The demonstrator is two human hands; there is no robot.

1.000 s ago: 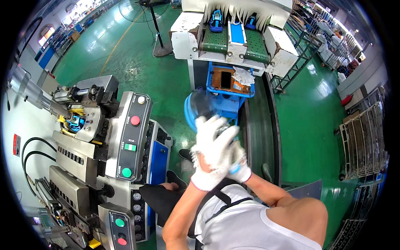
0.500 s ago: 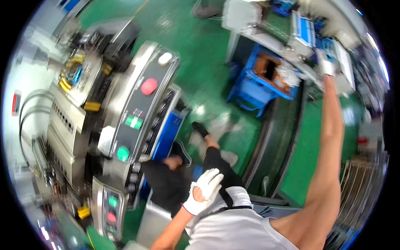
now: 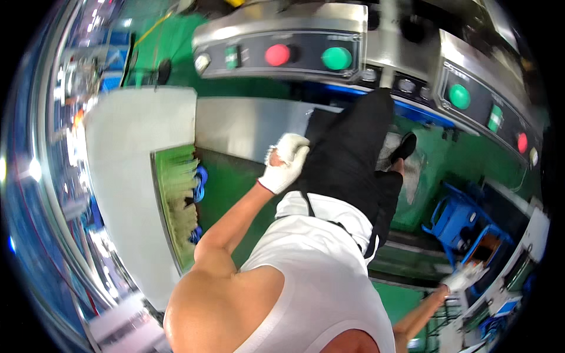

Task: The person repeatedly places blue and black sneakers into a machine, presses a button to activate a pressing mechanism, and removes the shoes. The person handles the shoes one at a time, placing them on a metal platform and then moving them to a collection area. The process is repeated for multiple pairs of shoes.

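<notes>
My left hand (image 3: 285,162), in a white glove with a patch of bare skin showing, is beside my black trousers at the waist. Its fingers are curled in, and what they enclose, if anything, is hidden. Out at the lower right, my right hand (image 3: 465,277), also white-gloved, has its fingers stretched out, somewhat blurred. It is just beside a brown bin (image 3: 486,246) at the blue plastic stand (image 3: 456,219). No held thing shows in it.
Ahead is a machine with two control panels (image 3: 279,56) bearing red and green buttons. A pale grey table (image 3: 132,176) with a green opening (image 3: 176,206) stands left, joined to a metal chute (image 3: 253,126). A dark rail (image 3: 406,259) crosses the green floor on the right.
My view has swung left, so the control panels now lie ahead and the grey table shows at left. My right arm has dropped lower in view; my left hand stays by my waist.
</notes>
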